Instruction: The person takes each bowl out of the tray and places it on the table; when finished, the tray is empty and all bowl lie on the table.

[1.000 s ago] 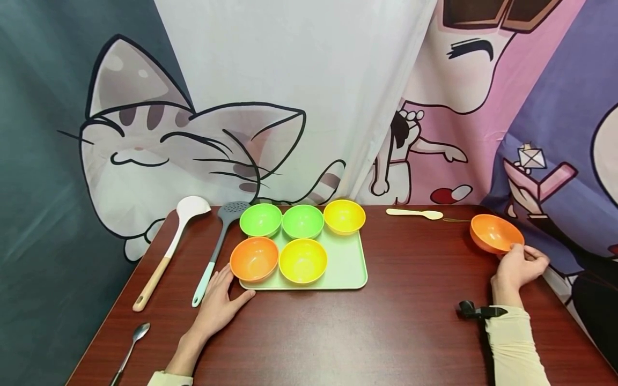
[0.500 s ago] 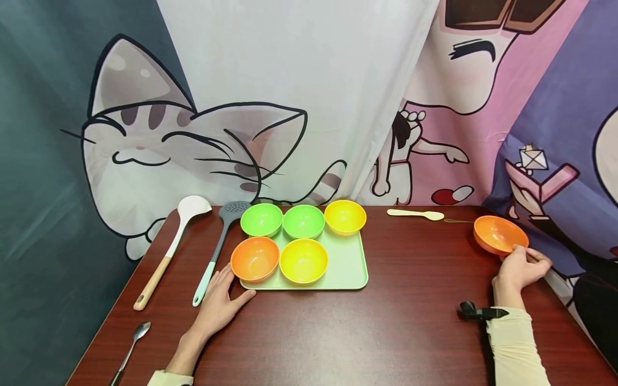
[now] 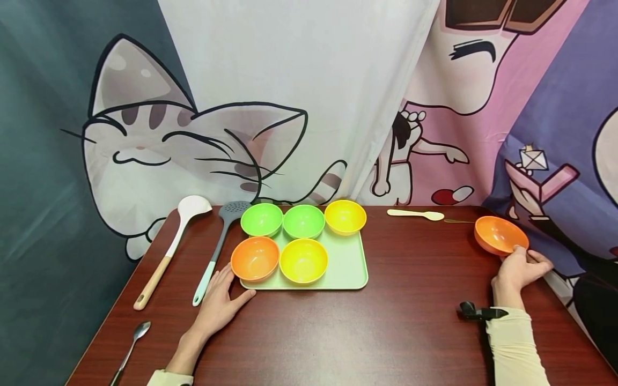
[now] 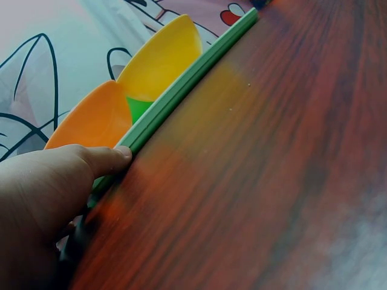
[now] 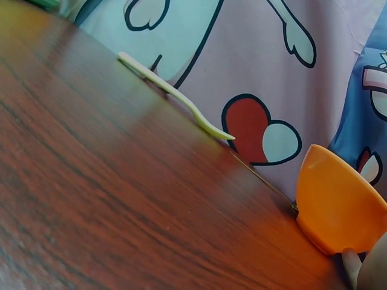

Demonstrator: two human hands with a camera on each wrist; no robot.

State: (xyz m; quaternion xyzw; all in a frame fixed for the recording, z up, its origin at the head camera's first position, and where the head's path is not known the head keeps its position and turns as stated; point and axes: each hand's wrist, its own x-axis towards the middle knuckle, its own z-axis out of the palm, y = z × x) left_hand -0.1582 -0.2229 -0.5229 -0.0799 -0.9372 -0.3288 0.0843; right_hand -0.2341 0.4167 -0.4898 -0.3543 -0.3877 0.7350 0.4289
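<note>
White ladle, grey skimmer, metal spoon

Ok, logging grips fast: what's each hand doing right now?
Left hand: open, resting flat against the green tray.
Right hand: fingers on the orange bowl rim; actual grip cannot be told.

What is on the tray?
The tray holds five bowls: two green, two yellow, one orange. All look empty. The tray surface under them is hidden.

Both arms wear cream sleeves, the right wrist carrying what looks like a black clip-on mount
</note>
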